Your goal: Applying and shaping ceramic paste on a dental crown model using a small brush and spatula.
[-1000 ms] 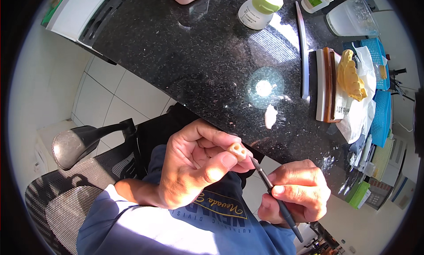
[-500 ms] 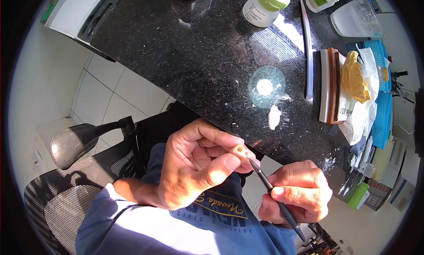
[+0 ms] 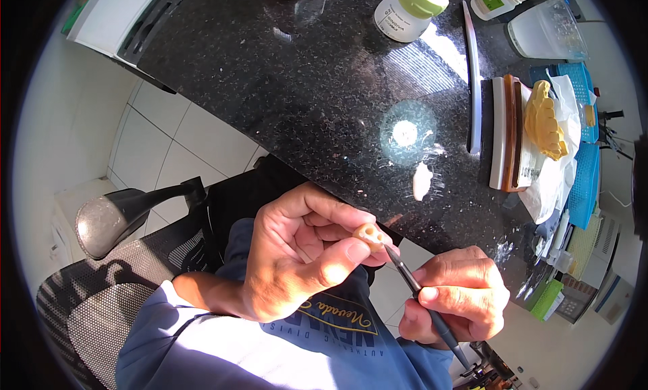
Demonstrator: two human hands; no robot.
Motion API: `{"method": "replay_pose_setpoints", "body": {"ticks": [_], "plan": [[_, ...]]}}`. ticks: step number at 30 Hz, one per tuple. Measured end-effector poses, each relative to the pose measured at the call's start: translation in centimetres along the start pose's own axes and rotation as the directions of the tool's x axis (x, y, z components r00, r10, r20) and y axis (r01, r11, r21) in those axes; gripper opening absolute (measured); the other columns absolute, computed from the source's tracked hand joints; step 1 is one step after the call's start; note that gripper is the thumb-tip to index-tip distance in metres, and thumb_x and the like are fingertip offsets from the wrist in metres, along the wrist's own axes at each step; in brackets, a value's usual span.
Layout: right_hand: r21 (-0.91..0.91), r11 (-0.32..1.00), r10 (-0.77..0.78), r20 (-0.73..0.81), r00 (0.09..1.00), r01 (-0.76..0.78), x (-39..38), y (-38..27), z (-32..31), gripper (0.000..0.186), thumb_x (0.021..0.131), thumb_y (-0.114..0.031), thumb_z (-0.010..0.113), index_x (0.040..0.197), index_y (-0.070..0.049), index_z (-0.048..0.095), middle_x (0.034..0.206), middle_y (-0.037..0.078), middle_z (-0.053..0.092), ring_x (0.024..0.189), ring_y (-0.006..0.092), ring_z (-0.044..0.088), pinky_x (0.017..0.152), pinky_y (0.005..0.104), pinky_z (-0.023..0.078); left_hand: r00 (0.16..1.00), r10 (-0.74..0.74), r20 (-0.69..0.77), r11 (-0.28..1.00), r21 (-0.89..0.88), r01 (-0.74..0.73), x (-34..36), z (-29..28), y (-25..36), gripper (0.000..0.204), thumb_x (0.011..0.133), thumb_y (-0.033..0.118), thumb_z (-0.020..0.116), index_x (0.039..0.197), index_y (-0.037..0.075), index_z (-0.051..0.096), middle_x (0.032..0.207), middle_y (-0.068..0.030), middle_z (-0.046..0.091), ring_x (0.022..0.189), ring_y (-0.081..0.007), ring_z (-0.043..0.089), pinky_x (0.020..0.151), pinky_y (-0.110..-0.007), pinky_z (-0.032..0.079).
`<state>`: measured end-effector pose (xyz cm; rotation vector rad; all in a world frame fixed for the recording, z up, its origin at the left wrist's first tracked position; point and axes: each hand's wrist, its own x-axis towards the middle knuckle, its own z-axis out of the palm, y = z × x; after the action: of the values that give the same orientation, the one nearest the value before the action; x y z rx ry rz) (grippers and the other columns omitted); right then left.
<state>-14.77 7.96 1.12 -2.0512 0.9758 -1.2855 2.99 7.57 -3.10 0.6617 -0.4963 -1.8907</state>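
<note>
Beige piece (image 3: 370, 237) partly covered by left fingers (image 3: 341, 213); contact with tool (image 3: 406, 275) unclear.

Person in a blue shirt (image 3: 229, 356), left hand (image 3: 290, 262) and right hand (image 3: 462, 295) bare.
Dark block lettering (image 3: 361, 340) and yellow script (image 3: 345, 314) mark its front; the left sleeve (image 3: 152, 326) ends near the elbow.

Left hand (image 3: 290, 255) half-curled in a fingertip pinch, right hand (image 3: 466, 294) near it in a pen-like grip.
</note>
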Motion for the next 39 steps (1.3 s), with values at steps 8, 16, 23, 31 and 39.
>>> {"method": "replay_pose_setpoints", "body": {"ticks": [8,16,23,31,39], "plan": [[0.098,0.989,0.121,-0.11,0.987,-0.11,-0.5,-0.8,-0.6,0.032,0.062,0.0,0.08,0.089,0.0,0.062,0.082,0.011,0.059,0.063,0.0218,0.064,0.051,0.0265,0.052,1.0,-0.014,0.017,0.998,-0.055,0.015,0.0,0.0,0.3,0.019,0.086,0.003,0.061,0.101,0.0,0.05,0.09,-0.0177,0.064,0.089,-0.0272,0.066,0.08,-0.039,0.057],[-0.063,0.946,0.29,-0.276,0.916,-0.318,-0.6,-1.3,0.0,0.022,0.068,0.006,0.069,0.085,0.005,0.055,0.073,0.02,0.061,0.056,0.0165,0.061,0.045,0.0223,0.048,0.997,-0.067,0.023,0.978,-0.194,0.071,-0.2,0.0,0.2,0.016,0.087,0.0,0.058,0.102,-0.003,0.053,0.093,-0.018,0.064,0.092,-0.027,0.066,0.082,-0.038,0.056],[-0.167,0.926,0.274,-0.318,0.908,-0.338,-0.2,-0.9,0.8,0.022,0.064,0.006,0.072,0.08,0.002,0.059,0.071,0.015,0.064,0.054,0.0162,0.061,0.045,0.024,0.048,1.0,0.023,0.004,0.973,-0.229,-0.022,-0.3,-0.2,-0.6,0.019,0.087,-0.001,0.059,0.105,-0.005,0.055,0.092,-0.0167,0.065,0.09,-0.0279,0.066,0.082,-0.038,0.057],[-0.278,0.908,0.259,-0.213,0.942,-0.313,0.2,-0.9,0.6,0.02,0.076,-0.006,0.07,0.081,0.001,0.052,0.071,0.016,0.059,0.058,0.0158,0.058,0.051,0.0227,0.048,1.0,0.026,-0.015,0.973,-0.229,-0.029,-0.3,-0.1,-0.6,0.019,0.086,-0.002,0.06,0.104,-0.005,0.055,0.09,-0.0174,0.065,0.089,-0.0281,0.067,0.081,-0.038,0.057],[-0.275,0.897,0.287,-0.235,0.929,-0.347,0.0,-1.0,0.7,0.019,0.076,-0.007,0.07,0.08,0.0,0.052,0.071,0.015,0.059,0.057,0.0142,0.056,0.051,0.0218,0.048,0.999,0.028,-0.022,0.98,-0.195,-0.031,-0.2,-0.1,-0.4,0.019,0.086,0.0,0.06,0.104,-0.005,0.055,0.089,-0.0189,0.066,0.087,-0.0283,0.067,0.079,-0.039,0.057]]}}
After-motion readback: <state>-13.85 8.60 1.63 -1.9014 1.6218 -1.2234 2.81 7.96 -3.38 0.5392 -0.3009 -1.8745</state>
